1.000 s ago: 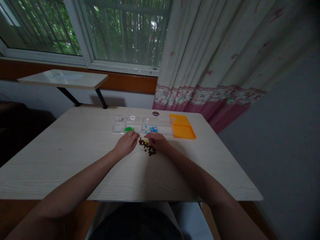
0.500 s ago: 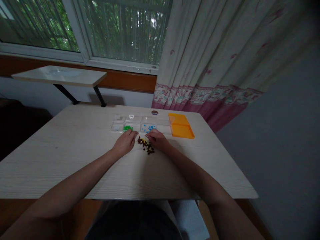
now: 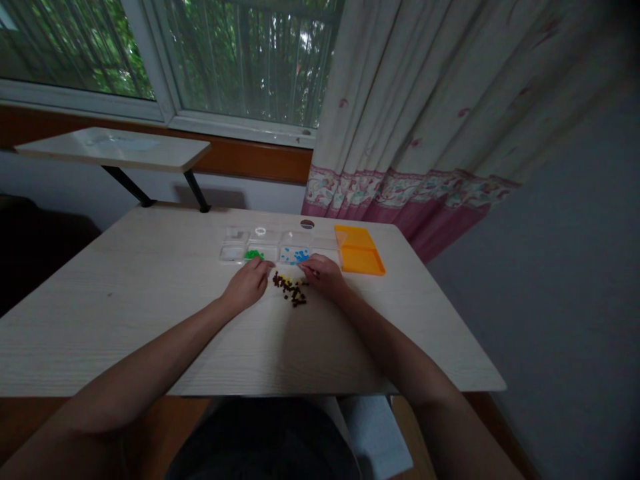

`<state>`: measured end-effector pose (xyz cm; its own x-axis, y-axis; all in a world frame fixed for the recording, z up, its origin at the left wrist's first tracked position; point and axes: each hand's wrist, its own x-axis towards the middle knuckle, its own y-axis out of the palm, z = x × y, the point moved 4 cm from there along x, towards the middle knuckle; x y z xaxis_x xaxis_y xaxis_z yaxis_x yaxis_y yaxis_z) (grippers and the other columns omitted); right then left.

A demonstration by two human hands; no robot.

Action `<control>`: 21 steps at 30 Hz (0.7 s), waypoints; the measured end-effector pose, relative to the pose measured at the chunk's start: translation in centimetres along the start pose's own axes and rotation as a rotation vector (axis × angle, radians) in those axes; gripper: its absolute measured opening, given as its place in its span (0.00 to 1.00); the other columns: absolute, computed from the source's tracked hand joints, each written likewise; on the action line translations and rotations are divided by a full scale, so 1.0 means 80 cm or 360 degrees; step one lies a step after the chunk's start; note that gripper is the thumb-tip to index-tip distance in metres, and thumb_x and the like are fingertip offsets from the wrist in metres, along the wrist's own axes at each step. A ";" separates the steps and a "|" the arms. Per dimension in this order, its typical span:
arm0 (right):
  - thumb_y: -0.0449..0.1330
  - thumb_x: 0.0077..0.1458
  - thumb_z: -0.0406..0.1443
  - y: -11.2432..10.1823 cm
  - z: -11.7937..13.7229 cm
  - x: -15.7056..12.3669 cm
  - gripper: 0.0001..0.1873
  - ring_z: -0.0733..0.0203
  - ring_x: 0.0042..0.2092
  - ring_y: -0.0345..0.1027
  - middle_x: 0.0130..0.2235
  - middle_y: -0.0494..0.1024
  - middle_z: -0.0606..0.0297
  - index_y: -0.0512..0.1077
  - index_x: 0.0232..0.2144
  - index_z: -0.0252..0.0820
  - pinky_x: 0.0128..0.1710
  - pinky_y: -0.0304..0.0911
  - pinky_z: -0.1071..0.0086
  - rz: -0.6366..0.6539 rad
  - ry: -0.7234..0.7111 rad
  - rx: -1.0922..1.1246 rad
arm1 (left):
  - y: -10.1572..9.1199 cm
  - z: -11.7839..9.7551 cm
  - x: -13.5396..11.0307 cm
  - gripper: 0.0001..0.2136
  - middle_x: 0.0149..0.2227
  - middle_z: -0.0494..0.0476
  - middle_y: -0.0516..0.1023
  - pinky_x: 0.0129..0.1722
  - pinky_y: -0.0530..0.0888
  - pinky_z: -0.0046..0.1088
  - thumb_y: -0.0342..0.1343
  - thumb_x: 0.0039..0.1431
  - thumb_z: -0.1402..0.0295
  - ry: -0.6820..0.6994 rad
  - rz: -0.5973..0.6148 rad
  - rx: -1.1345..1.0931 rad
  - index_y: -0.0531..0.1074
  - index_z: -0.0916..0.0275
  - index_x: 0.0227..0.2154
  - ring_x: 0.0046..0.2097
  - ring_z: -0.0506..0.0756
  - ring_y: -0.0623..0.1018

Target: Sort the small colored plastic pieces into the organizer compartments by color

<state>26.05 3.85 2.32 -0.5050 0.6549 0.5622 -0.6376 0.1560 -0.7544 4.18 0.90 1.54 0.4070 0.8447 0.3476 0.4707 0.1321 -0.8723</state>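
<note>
Right hand (image 3: 324,276) beside brown pieces (image 3: 294,291) — its grip unreadable.

Room in home indicated: flowered, pink-hemmed curtain (image 3: 400,100) hung beside white-framed window (image 3: 250,67), greenery (image 3: 123,70) seen outside; brown ledge (image 3: 260,162) set below; light wood-grain desk (image 3: 240,360) placed nearby, small raised shelf (image 3: 165,157) fitted at its far left corner.

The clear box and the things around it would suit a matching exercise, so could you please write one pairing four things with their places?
1. Green pieces
2. Blue pieces
3. Dark brown pieces
4. Orange tray

A. Loose on the desk
B. In the clear box, nearer the left hand
C. To the right of the clear box
D. In the clear box, nearer the right hand

Pairs: 1-B, 2-D, 3-A, 4-C.
</note>
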 end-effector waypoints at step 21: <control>0.56 0.60 0.36 0.009 0.019 0.002 0.09 0.58 0.41 0.65 0.38 0.75 0.60 0.76 0.39 0.44 0.42 0.63 0.65 0.0357 -0.0362 -0.0065 | -0.001 -0.006 0.001 0.13 0.42 0.59 0.69 0.47 0.71 0.36 0.43 0.67 0.67 0.0113 0.0027 -0.0054 0.69 0.60 0.49 0.46 0.58 0.72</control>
<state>24.60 2.90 2.36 -0.7501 0.4951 0.4383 -0.4743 0.0589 -0.8784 4.55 0.72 1.84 0.4690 0.8077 0.3574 0.4889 0.0996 -0.8667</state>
